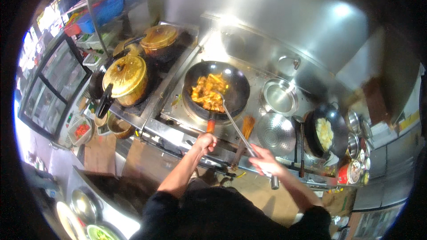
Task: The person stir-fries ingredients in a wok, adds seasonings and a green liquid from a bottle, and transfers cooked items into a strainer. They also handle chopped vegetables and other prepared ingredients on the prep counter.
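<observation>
My left hand (pixel 206 143) is closed round the handle (pixel 211 125) of a dark wok (pixel 238 84) that sits over a stove burner. In my right hand (pixel 264 161) is a long metal ladle (pixel 237 126), gripped partway along its shaft, with the handle end sticking out below. The ladle's head reaches into the wok and is partly hidden against the food. Glossy orange-brown food pieces (pixel 207 90) lie in the wok, mostly toward its left and near side.
Right of the wok are a steel pot (pixel 279 97), a perforated strainer (pixel 275 134), a bamboo brush (pixel 248 127) and a second wok (pixel 340 129) holding pale food (pixel 324 134). Gold pressure cookers (pixel 126 76) stand at left. Seasoning containers (pixel 354 171) line the right edge.
</observation>
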Tool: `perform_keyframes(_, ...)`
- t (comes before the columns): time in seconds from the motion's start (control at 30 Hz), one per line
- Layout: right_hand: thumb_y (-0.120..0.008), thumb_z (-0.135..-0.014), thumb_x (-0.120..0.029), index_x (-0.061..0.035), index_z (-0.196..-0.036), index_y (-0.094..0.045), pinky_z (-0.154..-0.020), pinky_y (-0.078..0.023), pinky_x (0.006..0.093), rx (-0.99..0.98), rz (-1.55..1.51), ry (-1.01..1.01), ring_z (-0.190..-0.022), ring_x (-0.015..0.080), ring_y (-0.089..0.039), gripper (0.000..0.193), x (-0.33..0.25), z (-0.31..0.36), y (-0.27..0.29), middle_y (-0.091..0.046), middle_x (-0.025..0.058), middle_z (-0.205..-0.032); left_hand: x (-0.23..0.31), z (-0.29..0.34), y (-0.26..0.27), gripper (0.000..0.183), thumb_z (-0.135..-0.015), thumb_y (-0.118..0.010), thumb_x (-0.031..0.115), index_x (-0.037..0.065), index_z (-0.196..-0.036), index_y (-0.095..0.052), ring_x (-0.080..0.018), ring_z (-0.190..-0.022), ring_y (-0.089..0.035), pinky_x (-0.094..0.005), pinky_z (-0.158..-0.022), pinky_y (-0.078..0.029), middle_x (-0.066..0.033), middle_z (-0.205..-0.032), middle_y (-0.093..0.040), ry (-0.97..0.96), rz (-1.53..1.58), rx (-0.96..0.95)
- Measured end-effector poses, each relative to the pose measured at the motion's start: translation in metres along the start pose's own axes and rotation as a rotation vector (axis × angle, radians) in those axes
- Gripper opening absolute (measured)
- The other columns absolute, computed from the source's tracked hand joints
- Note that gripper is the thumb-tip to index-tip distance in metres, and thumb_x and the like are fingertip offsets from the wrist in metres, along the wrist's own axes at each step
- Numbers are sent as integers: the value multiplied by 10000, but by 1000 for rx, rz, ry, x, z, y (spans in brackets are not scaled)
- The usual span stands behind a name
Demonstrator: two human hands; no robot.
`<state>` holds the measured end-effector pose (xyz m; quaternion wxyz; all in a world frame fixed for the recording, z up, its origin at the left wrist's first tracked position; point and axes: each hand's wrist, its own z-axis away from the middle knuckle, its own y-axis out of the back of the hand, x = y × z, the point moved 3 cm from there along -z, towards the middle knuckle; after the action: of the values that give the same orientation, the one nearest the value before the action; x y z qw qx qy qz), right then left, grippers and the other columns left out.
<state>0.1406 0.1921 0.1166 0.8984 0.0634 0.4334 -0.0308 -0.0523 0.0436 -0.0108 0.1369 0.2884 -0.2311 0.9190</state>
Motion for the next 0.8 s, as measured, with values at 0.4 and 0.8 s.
perform_keyframes(0.4,-511,-763,-69,-142,-1413,-290,-557,-512,459,457,1176,267,-548,336,-612,690,28,-32,50,-606,180,-631,-64,86,4,131,-631,-471,-77,41,-685,-460,-136,-361,-384,-259,-293,-259,-48,-506,-427,13,-114,-26)
perform_keyframes(0.8,-537,-866,-106,-159,-1387,-371,-429,-424,268,49,659,161,-434,92,-464,550,-32,19,78,-537,50,-612,5,36,-15,126,-680,-458,-31,51,-586,-447,-111,-363,-326,-250,-313,-194,-37,-530,-435,16,-55,-74)
